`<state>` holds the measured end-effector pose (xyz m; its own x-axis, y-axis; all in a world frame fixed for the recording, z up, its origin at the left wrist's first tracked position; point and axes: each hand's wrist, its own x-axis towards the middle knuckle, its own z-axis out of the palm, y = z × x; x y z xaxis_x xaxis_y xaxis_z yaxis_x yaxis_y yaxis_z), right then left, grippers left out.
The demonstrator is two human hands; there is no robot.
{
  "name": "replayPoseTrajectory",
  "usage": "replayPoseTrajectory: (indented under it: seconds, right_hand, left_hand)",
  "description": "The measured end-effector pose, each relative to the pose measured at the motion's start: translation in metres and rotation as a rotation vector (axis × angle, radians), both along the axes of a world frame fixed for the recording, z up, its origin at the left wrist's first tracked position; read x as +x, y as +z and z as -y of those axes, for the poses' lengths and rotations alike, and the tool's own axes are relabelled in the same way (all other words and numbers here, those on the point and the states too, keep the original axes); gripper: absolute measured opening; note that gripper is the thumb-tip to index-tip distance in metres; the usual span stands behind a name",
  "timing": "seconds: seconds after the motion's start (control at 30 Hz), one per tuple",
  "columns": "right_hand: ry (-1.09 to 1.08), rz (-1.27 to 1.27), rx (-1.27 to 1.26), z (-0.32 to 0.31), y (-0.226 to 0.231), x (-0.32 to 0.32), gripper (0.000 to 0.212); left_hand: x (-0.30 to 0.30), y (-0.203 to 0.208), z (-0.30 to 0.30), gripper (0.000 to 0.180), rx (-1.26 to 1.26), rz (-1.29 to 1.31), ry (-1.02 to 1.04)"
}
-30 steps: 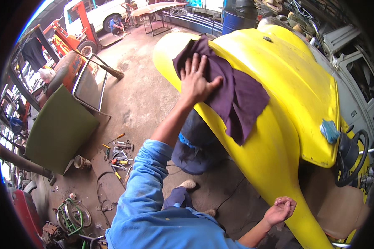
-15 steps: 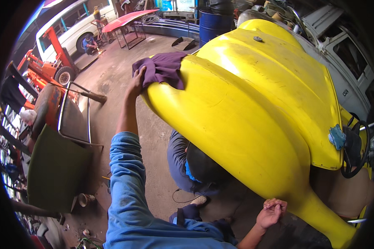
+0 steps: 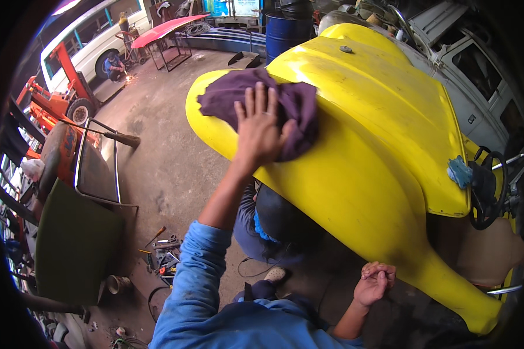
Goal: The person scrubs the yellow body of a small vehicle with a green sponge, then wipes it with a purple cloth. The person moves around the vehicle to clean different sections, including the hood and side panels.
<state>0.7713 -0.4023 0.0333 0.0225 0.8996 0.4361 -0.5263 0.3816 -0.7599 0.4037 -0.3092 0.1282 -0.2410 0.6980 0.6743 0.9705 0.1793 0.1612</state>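
Observation:
My left hand [image 3: 257, 129] lies flat with fingers spread on a crumpled dark purple cloth [image 3: 300, 110], pressing it against the front of a yellow car fender [image 3: 337, 174]. The cloth drapes over the rounded end of the fender. My right hand [image 3: 375, 284] is held loosely closed beside the lower edge of the fender, with the fingers curled in and nothing visible in them. Next to the fender stretches the yellow bonnet [image 3: 384, 110] of the same car body.
Below the fender crouches a person with a dark head covering [image 3: 282, 212]. Hand tools [image 3: 166, 259] lie on the floor near a green panel [image 3: 75, 244]. A blue crumpled cloth [image 3: 460, 172] rests near a steering wheel [image 3: 489, 192]. Farther off, another person [image 3: 114, 66] works amid sparks.
My left hand has slid the purple cloth rightward and nearer along the fender, and its fingers now lie spread on top. My right hand stays nearly in place, loosely closed.

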Motion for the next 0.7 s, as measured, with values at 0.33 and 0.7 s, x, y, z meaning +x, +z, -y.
replayPoseTrajectory:
  seconds: [0.33,0.7]
  right_hand:
    - [-0.26,-0.071,-0.063,0.06,-0.002,0.091,0.01]
    - [-0.579,-0.051,-0.161,0.166,-0.008,0.178,0.011]
  left_hand:
    - [0.263,-0.049,0.015,0.058,-0.062,-0.259,-0.311]
    - [0.398,-0.175,0.066,0.03,-0.749,1.013,-1.053]
